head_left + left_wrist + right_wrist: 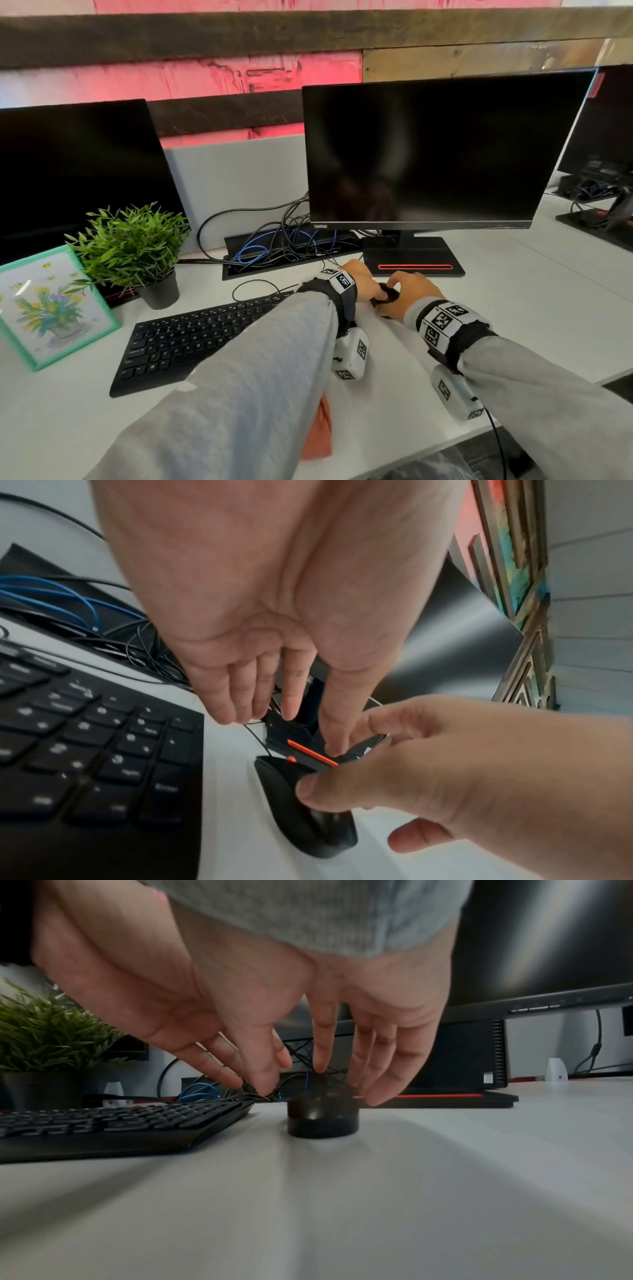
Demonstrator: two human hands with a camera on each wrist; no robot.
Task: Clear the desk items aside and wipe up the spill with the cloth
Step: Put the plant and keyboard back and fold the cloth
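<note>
A black mouse (388, 295) (322, 1118) sits on the white desk (513, 325), just in front of the right monitor's base (414, 262). My right hand (400, 287) arches over the mouse, and in the left wrist view its thumb presses the mouse's (308, 826) side. My left hand (375, 291) (291, 731) reaches in beside it with straight fingers, its tips at the mouse's front end by the thin cable. A black keyboard (191, 342) lies to the left. An orange cloth (320, 431) lies near the front edge, mostly hidden under my left forearm. No spill shows.
A potted plant (137, 246) and a teal picture frame (51, 308) stand at the left, before a second monitor (78, 171). A cable tray with tangled black and blue wires (274, 250) lies behind the keyboard. White desk surface stretches to the right.
</note>
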